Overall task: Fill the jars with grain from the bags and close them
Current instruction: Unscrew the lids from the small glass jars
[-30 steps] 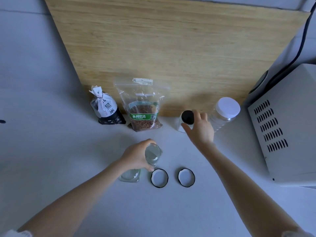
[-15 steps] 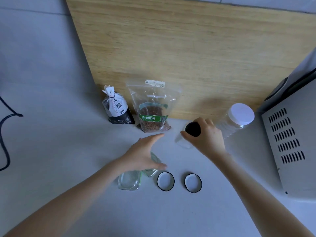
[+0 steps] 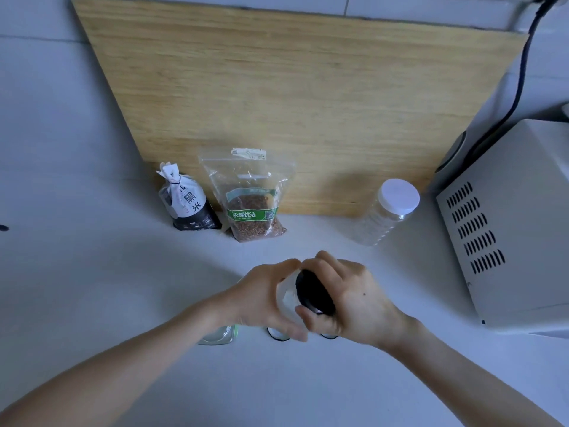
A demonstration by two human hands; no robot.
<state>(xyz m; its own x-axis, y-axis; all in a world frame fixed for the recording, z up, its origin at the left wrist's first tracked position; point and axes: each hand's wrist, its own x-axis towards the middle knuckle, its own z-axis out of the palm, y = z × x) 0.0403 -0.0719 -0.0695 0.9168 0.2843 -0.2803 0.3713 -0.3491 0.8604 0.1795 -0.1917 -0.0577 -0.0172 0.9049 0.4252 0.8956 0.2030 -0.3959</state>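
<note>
A small glass jar with a black lid is held above the counter between both hands. My left hand grips the jar's body; my right hand curls round the black lid. Under the hands lie a square glass jar and two loose black-rimmed lids, all mostly hidden. At the back stand a small black-and-white grain bag and a clear bag of brown grain. A tall clear plastic jar with a white lid stands to the right.
A large wooden board leans against the wall behind the bags. A white vented appliance fills the right side, with a black cable running up behind it. The counter is white.
My right hand has carried the black-lidded jar from the back toward me. My left hand left the glass jars on the counter and took hold of this jar's body.
</note>
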